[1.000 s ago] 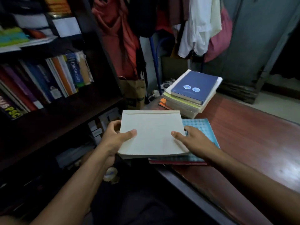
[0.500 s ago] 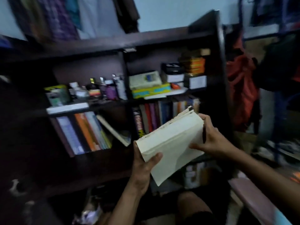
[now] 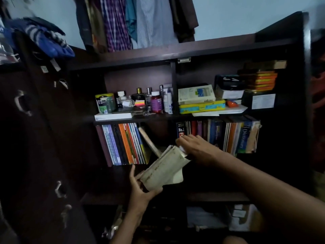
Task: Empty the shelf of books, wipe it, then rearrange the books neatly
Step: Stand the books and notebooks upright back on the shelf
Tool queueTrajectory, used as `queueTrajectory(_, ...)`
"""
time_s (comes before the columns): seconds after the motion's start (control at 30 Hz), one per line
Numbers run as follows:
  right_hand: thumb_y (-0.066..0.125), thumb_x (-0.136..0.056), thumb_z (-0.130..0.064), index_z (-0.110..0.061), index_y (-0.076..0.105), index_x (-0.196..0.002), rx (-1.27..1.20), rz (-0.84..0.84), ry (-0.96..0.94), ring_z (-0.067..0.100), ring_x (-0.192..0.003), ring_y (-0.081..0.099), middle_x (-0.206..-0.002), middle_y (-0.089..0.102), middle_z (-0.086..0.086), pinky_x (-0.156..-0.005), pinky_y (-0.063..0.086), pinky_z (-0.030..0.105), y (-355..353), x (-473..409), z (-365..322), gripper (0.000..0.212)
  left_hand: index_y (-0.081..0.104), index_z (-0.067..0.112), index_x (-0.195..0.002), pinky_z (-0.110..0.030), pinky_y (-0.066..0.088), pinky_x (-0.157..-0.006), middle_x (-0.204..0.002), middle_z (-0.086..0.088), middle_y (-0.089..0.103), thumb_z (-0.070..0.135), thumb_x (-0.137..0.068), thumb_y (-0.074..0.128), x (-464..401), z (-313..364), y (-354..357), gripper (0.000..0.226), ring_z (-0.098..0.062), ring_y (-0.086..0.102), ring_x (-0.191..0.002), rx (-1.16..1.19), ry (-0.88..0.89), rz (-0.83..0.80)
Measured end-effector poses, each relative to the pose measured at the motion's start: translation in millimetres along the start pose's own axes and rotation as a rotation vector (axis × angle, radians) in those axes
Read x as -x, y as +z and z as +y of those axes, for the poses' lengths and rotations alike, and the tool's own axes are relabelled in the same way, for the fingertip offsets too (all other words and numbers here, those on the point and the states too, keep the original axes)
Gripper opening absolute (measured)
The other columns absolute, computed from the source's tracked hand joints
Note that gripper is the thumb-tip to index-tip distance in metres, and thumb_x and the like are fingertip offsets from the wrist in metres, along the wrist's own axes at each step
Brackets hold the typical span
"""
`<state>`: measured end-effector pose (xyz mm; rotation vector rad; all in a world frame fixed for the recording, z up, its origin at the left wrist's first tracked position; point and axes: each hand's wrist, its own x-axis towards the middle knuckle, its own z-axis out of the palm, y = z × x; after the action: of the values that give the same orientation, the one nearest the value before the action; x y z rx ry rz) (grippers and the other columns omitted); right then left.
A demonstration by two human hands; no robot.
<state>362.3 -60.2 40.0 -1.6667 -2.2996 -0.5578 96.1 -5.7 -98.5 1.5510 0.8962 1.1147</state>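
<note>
Nearest the camera, two bare forearms reach up toward a dark wooden bookcase (image 3: 305, 103). The left hand (image 3: 140, 191) grips the lower corner of a pale, stained book (image 3: 163, 169), its fingers (image 3: 134, 173) curled round the edge and thumb under the cover. The right hand (image 3: 197, 148) lies over the book's top end, fingers (image 3: 182, 140) bent down over it and holding it. The book is tilted, its top leaning toward the middle shelf (image 3: 121, 169), held just in front of the gap between two rows of books. Below, a lower shelf (image 3: 216, 197) holds dim papers and boxes that cannot be made out. On the middle shelf, the left row (image 3: 123, 143) stands upright with purple, black, orange and blue spines, and one thin book (image 3: 149, 141) leans against it. The right row (image 3: 219, 134) stands beyond the right hand, with a blue dictionary (image 3: 243, 136) near its far end. The shelf above carries a tin (image 3: 104, 103), small bottles (image 3: 154, 102) and a flat white box (image 3: 113, 116) on the left, and on the right a white box (image 3: 196, 94) atop a yellow and blue case (image 3: 202, 107), with orange boxes (image 3: 262, 80) stacked farther right. To the left is a dark cabinet door (image 3: 35, 138) with metal handles (image 3: 22, 103). Shirts (image 3: 133, 22) hang on the pale blue wall (image 3: 237, 14) behind, and a blue striped cloth (image 3: 44, 39) lies on top at left.
</note>
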Motion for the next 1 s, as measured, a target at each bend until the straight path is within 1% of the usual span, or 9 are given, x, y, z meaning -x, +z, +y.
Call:
queueTrajectory(0.13, 0.066, -0.091, -0.018, -0.032, 0.027, -0.141, 0.042, -0.016, -0.098, 0.022, -0.119, 0.044, -0.132, 0.048, 0.001, -0.093, 0.042, 0.038, 1, -41, -14, 0.065, 0.052, 0.057, -0.124, -0.025, 0.051, -0.080, -0.116, 0.019, 0.063, 0.082, -0.054, 0.076, -12, -9, -6, 0.079, -0.004, 0.063, -0.107, -0.303, 0.068, 0.062)
queueTrajectory(0.2, 0.066, -0.090, -0.016, -0.032, 0.027, -0.140, 0.090, -0.058, -0.156, 0.023, -0.119, 0.045, -0.131, 0.049, 0.002, -0.093, 0.043, 0.041, -3, -66, -22, 0.065, 0.054, 0.053, -0.116, -0.032, 0.055, -0.081, -0.111, 0.018, 0.068, 0.081, -0.059, 0.074, -16, -12, -11, 0.066, -0.008, 0.066, -0.105, -0.392, 0.065, 0.031)
queueTrajectory(0.37, 0.066, -0.083, -0.003, -0.030, 0.028, -0.141, 0.124, -0.128, -0.228, 0.024, -0.124, 0.044, -0.139, 0.045, 0.003, -0.097, 0.039, 0.041, -1, -106, -40, 0.074, 0.021, 0.037, -0.152, -0.035, 0.048, -0.102, -0.149, 0.010, 0.045, 0.071, -0.056, 0.086, -20, 13, -2, 0.120, -0.010, 0.048, -0.132, -0.337, 0.135, 0.090)
queueTrajectory(0.43, 0.068, -0.084, -0.006, -0.032, 0.028, -0.143, 0.118, -0.064, -0.207, 0.024, -0.131, 0.041, -0.145, 0.041, 0.003, -0.104, 0.039, 0.043, 5, -105, -40, 0.076, 0.021, 0.036, -0.151, -0.027, 0.046, -0.096, -0.148, 0.009, 0.045, 0.056, -0.063, 0.089, -25, 24, 6, 0.114, -0.010, 0.047, -0.131, -0.299, 0.129, 0.163)
queueTrajectory(0.6, 0.075, -0.081, -0.017, -0.029, 0.032, -0.145, -0.195, 0.176, 0.271, 0.026, -0.138, 0.039, -0.151, 0.037, 0.002, -0.111, 0.038, 0.043, 43, -60, -18, 0.078, 0.018, 0.031, -0.156, -0.036, 0.047, -0.098, -0.147, -0.001, 0.048, 0.033, -0.078, 0.083, -34, 18, 22, 0.102, -0.025, 0.051, -0.131, -0.319, 0.044, 0.282)
queueTrajectory(0.7, 0.075, -0.086, -0.027, -0.030, 0.043, -0.129, -0.664, 0.222, 0.622, 0.016, -0.115, 0.057, -0.131, 0.055, -0.001, -0.097, 0.053, 0.038, 76, -22, -28, 0.054, 0.015, 0.022, -0.160, -0.034, 0.041, -0.103, -0.152, -0.007, 0.043, 0.033, -0.080, 0.083, -32, 11, 34, 0.105, -0.029, 0.045, -0.137, -0.304, -0.010, 0.295)
queueTrajectory(0.77, 0.074, -0.087, -0.027, -0.031, 0.046, -0.121, -0.870, 0.124, 0.614, 0.004, -0.098, 0.064, -0.117, 0.063, -0.003, -0.088, 0.058, 0.035, 101, -2, -50, 0.044, 0.021, 0.020, -0.159, -0.031, 0.041, -0.099, -0.147, -0.007, 0.048, 0.034, -0.077, 0.087, -33, 7, 41, 0.106, -0.029, 0.048, -0.134, -0.289, -0.030, 0.307)
queueTrajectory(0.87, 0.079, -0.080, -0.036, -0.034, 0.033, -0.135, -1.026, 0.020, 0.414, -0.008, -0.114, 0.058, -0.128, 0.060, -0.011, -0.102, 0.050, 0.026, 134, 16, -83, 0.073, 0.039, 0.026, -0.150, -0.025, 0.045, -0.093, -0.131, 0.007, 0.060, 0.032, -0.076, 0.087, -36, -4, 44, 0.088, -0.020, 0.059, -0.123, -0.284, 0.010, 0.327)
queueTrajectory(1.0, 0.080, -0.069, -0.063, -0.035, 0.009, -0.152, -0.979, -0.015, 0.366, -0.001, -0.138, 0.040, -0.155, 0.033, -0.013, -0.112, 0.040, 0.025, 157, 13, -87, 0.114, 0.043, 0.047, -0.131, -0.005, 0.046, -0.078, -0.113, 0.030, 0.061, 0.027, -0.077, 0.087, -39, -6, 48, 0.072, 0.017, 0.059, -0.100, -0.179, 0.023, 0.327)
